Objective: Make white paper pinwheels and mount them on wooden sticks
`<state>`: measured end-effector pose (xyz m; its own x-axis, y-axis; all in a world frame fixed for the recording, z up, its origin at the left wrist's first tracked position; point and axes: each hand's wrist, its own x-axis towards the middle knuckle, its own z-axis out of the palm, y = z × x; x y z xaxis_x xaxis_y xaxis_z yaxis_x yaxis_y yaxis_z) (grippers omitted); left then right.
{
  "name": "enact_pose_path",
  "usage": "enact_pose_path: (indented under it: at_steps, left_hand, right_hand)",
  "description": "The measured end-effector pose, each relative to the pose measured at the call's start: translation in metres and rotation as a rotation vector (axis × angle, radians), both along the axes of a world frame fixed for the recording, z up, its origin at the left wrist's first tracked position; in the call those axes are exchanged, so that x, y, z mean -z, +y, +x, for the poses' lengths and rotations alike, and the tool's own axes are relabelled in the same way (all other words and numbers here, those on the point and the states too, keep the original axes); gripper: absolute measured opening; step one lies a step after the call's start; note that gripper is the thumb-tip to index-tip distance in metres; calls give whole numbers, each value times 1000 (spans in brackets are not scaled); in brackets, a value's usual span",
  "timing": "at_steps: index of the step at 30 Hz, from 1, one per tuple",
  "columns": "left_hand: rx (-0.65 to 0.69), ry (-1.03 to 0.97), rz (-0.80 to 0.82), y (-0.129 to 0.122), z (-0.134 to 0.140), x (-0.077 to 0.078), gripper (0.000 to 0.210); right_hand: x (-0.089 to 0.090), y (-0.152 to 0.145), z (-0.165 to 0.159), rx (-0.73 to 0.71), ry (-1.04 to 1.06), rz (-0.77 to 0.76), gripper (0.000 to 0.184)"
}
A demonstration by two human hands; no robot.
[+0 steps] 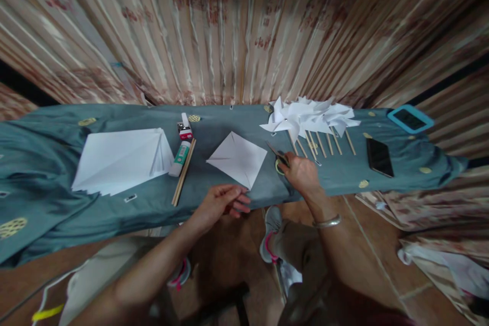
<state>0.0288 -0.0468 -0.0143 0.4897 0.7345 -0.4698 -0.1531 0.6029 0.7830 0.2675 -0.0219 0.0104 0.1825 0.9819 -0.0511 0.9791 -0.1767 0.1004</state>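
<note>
A square of white paper [237,160] lies turned like a diamond on the cloth, with slits running in from its corners. By its nearest corner is my left hand [225,199], fingers loosely apart and holding nothing; whether a fingertip touches the paper I cannot tell. To the right of the sheet, my right hand [301,170] is closed round a pair of scissors [275,150], their blades pointing up and left. A small greenish tape roll [280,167] sits partly hidden under the scissors and fingers.
Left are a stack of white paper [118,158], a glue stick [179,158], wooden sticks [184,173] and a small red-and-white box [185,128]. Several paper pinwheels [305,116] lie at the back right. Farther right are a phone [379,158] and a blue-framed device [410,118].
</note>
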Motion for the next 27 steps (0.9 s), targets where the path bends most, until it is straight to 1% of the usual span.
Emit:
enact_pose_path:
  at_steps: [1,2,4,5,7,9,10,11,13,15,17,19,22,24,25,27]
  left_hand:
    - [51,40,36,-1,-3,-1,36]
    - [75,70,83,-2,-6,-1,36]
    - [50,118,197,1,-13,-3,34]
    - [13,153,269,4,-19,-4,32]
    - [-102,267,458,13,-34,-7,27]
    - [-244,451,706,26,-54,-8,21]
    - [-295,549,809,32,-66,-8,20]
    - [-342,638,886,39,-76,-7,23]
    - [-397,819,988,51,-95,-2,30]
    - [-367,939,995,61,-107,5,40]
    - [-306,984,979,66,-112,12,45]
    - [-291,985,972,69,-112,17,46]
    - [-359,897,916,69,-110,17,45]
    - [-432,761,826,66,-106,12,45]
    - [-465,672,773,64,-103,8,46]
    - [-470,464,661,55,-94,-1,48]
  right_hand:
    - [0,-1,-1,-8,-15,2,26]
    - [1,-1,-1,-17,-25,10,25]
    - [4,-2,-3,-38,-25,49,23]
    - [5,-1,-3,-52,-15,78,23]
    - [9,1,-4,-88,27,139,25]
    - [13,5,-5,-134,80,192,28]
    - [15,7,-5,-156,100,215,29]
    - [18,9,-6,-175,112,233,31]
    - [22,11,-9,-209,114,251,33]
    - [24,12,-14,-225,107,246,34]
    - [20,11,-20,-220,111,232,32]
    - [13,9,-28,-205,136,231,32]
    - [3,7,-45,-205,252,278,34]
    - [0,7,-60,-216,435,307,34]
    - [0,7,-69,-223,575,287,33]
    - [2,6,-87,-154,902,197,33]
